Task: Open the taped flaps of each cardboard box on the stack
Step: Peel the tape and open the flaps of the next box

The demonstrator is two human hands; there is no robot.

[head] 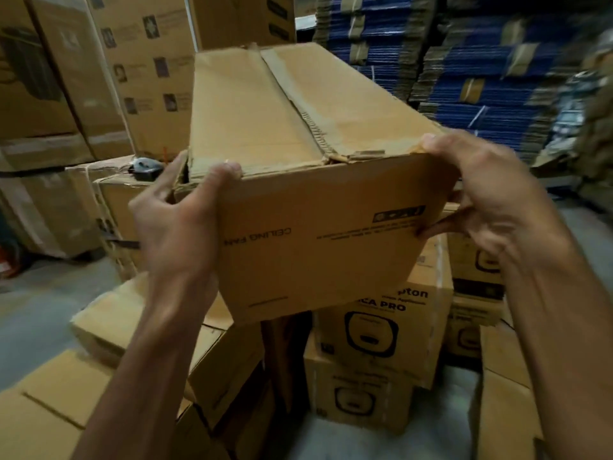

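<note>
A long brown cardboard box (315,180) marked "CEILING FAN" upside down is lifted in front of me, its near end tilted toward the camera. Its two top flaps meet along a centre seam with torn, peeled tape. My left hand (179,220) grips the near left corner, thumb on the top edge and fingers round the side. On the opposite side, my right hand (481,200) grips the near right corner, thumb on the top edge and fingers curled against the end face.
Below the held box stand printed cartons (381,333) and plain brown boxes (109,327) at lower left. Tall carton stacks (99,78) fill the left background. Bundles of flattened blue cardboard (464,61) rise at the right. Grey floor (33,310) shows at left.
</note>
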